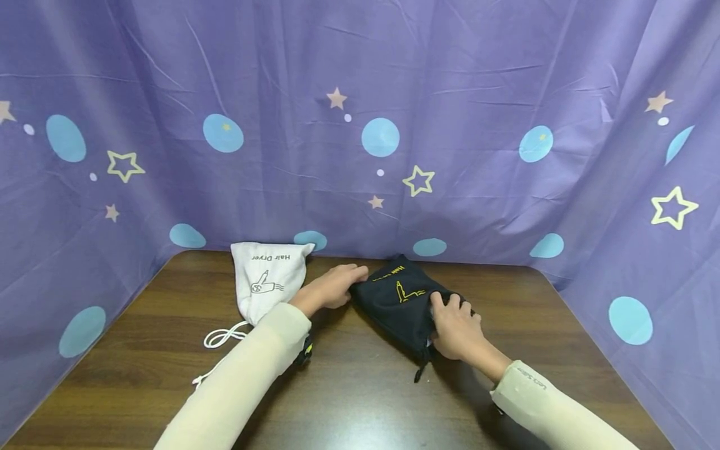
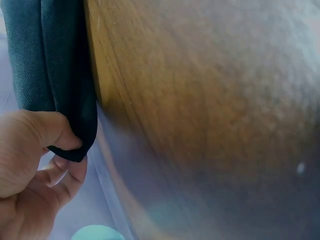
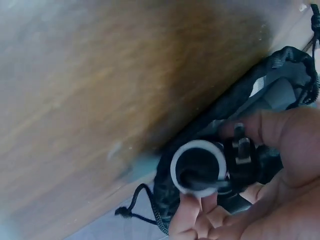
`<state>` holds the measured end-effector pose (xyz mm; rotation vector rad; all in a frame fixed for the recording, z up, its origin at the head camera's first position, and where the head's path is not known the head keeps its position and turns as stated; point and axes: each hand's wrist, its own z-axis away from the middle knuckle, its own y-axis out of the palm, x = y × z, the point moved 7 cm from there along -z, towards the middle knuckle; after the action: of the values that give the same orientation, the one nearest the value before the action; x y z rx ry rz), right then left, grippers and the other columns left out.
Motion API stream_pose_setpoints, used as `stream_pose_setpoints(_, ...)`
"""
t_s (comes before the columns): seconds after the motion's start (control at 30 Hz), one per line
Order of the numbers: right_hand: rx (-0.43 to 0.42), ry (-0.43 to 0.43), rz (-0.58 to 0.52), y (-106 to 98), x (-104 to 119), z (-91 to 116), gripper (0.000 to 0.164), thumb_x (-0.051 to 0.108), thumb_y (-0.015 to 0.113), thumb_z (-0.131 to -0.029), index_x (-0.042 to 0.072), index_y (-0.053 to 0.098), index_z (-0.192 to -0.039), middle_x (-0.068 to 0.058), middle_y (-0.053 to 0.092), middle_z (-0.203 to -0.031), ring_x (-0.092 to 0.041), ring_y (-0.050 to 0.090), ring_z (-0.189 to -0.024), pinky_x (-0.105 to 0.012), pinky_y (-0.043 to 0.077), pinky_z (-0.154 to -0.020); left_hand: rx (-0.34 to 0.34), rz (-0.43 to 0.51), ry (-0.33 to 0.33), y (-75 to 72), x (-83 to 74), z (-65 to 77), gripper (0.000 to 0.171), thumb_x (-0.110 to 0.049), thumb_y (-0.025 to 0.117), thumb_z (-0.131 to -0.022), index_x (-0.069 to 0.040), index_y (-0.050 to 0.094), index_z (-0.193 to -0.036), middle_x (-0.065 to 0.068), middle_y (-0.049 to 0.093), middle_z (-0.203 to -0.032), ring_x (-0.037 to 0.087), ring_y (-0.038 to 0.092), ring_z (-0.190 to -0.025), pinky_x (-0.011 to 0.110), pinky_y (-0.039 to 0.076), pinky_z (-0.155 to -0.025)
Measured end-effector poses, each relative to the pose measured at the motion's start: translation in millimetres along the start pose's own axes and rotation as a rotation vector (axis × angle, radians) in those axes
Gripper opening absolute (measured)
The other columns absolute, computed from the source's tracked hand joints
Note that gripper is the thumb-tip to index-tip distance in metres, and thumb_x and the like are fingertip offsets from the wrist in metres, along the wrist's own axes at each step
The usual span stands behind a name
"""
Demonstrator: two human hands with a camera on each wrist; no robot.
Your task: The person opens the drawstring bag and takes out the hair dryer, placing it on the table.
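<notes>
A black drawstring bag (image 1: 402,306) with a yellow hair dryer print lies tilted across the middle of the table. My left hand (image 1: 336,286) pinches its far left corner between thumb and fingers, as the left wrist view also shows. At the bag's open mouth, my right hand (image 1: 458,326) grips the end of a hair dryer (image 3: 199,167), seen as a round, white-rimmed black end with a cord and a black strap (image 3: 242,155) beside it. The rest of the dryer is hidden by the bag and hand.
To the left lies a white drawstring bag (image 1: 270,278) labelled "Hair Dryer", its white cord (image 1: 222,336) loose on the wooden table (image 1: 360,400). A small black and yellow item (image 1: 305,351) shows partly behind my left sleeve. A purple curtain (image 1: 281,94) encloses the table's back and sides.
</notes>
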<state>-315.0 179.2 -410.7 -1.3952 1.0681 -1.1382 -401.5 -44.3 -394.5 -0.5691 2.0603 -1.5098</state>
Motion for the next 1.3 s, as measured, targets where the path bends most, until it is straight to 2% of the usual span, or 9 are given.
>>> stream_pose_setpoints(0.2, -0.012, -0.017, -0.043, -1, -7, 1, 0.055, 0.005, 0.077, -0.079, 0.010, 0.040, -0.119, -0.021, 0.045, -0.101, -0.041, 0.047, -0.089, -0.051, 0.037, -0.061, -0.017, 0.000, -0.033, -2.5, 6.3, 2.4, 0.046, 0.015, 0.071, -0.069, -0.013, 0.051, -0.100, 0.002, 0.055, -0.094, 0.025, 0.060, -0.092, 0.042, 0.051, -0.085)
stream_pose_setpoints(0.43, 0.021, -0.110, -0.106, -3, -19, 8, 0.057, 0.003, 0.072, -0.083, 0.013, 0.043, -0.131, -0.021, 0.047, -0.116, -0.042, 0.048, -0.100, -0.051, 0.039, -0.070, -0.003, -0.021, -0.082, -9.3, 13.5, 4.2, 0.044, 0.015, 0.071, -0.072, -0.012, 0.054, -0.103, 0.003, 0.058, -0.098, 0.026, 0.061, -0.095, 0.041, 0.051, -0.086)
stream_pose_setpoints(0.53, 0.033, -0.150, -0.146, -5, -23, 12, 0.058, 0.002, 0.072, -0.082, 0.014, 0.043, -0.131, -0.020, 0.047, -0.116, -0.042, 0.047, -0.101, -0.051, 0.040, -0.073, 0.013, -0.034, -0.099, -9.2, 11.5, 3.8, 0.045, 0.016, 0.070, -0.073, -0.012, 0.054, -0.104, 0.004, 0.058, -0.099, 0.027, 0.061, -0.096, 0.042, 0.051, -0.086)
stream_pose_setpoints(0.67, 0.028, -0.140, -0.180, -5, -25, 12, 0.053, 0.012, 0.076, -0.087, 0.013, 0.044, -0.129, -0.020, 0.048, -0.117, -0.041, 0.048, -0.100, -0.052, 0.042, -0.074, 0.039, -0.049, -0.075, -5.2, 2.7, 2.3, 0.047, 0.013, 0.071, -0.071, -0.013, 0.051, -0.104, 0.003, 0.056, -0.100, 0.028, 0.059, -0.097, 0.041, 0.050, -0.085)
stream_pose_setpoints(0.77, 0.021, -0.118, -0.201, -3, -25, 9, 0.047, 0.022, 0.075, -0.092, 0.013, 0.045, -0.127, -0.021, 0.048, -0.119, -0.040, 0.049, -0.098, -0.051, 0.042, -0.074, 0.038, -0.037, -0.006, -3.7, -5.3, 1.0, 0.046, 0.012, 0.070, -0.070, -0.013, 0.049, -0.103, 0.002, 0.053, -0.099, 0.026, 0.056, -0.094, 0.039, 0.048, -0.084)
stream_pose_setpoints(0.9, 0.014, -0.103, -0.201, -1, -25, 5, 0.045, 0.019, 0.073, -0.093, 0.012, 0.045, -0.127, -0.022, 0.049, -0.116, -0.038, 0.050, -0.094, -0.050, 0.042, -0.071, 0.005, -0.039, 0.062, -4.9, -9.9, 1.2, 0.044, 0.014, 0.067, -0.071, -0.013, 0.048, -0.099, 0.000, 0.050, -0.094, 0.023, 0.054, -0.089, 0.038, 0.047, -0.083)
stream_pose_setpoints(1.03, 0.017, -0.091, -0.181, 0, -25, 3, 0.047, 0.015, 0.074, -0.091, 0.013, 0.044, -0.127, -0.020, 0.050, -0.112, -0.036, 0.050, -0.093, -0.050, 0.044, -0.069, -0.025, -0.054, 0.061, -8.6, -7.6, 3.1, 0.043, 0.013, 0.069, -0.071, -0.015, 0.051, -0.099, 0.000, 0.052, -0.094, 0.025, 0.055, -0.089, 0.039, 0.047, -0.084)
stream_pose_setpoints(1.17, 0.018, -0.090, -0.166, -1, -28, 3, 0.045, 0.016, 0.074, -0.091, 0.016, 0.044, -0.125, -0.016, 0.050, -0.110, -0.035, 0.051, -0.093, -0.050, 0.045, -0.068, -0.027, -0.057, 0.050, -11.8, -3.1, 5.5, 0.043, 0.013, 0.069, -0.071, -0.016, 0.054, -0.099, 0.000, 0.054, -0.096, 0.026, 0.056, -0.090, 0.040, 0.047, -0.085)
stream_pose_setpoints(1.3, 0.006, -0.133, -0.180, -5, -31, 6, 0.042, 0.015, 0.073, -0.091, 0.015, 0.046, -0.123, -0.015, 0.052, -0.108, -0.034, 0.053, -0.092, -0.049, 0.046, -0.067, -0.028, -0.062, 0.051, -13.3, 1.4, 8.5, 0.042, 0.014, 0.067, -0.071, -0.017, 0.054, -0.097, -0.001, 0.054, -0.095, 0.024, 0.057, -0.088, 0.040, 0.048, -0.084)
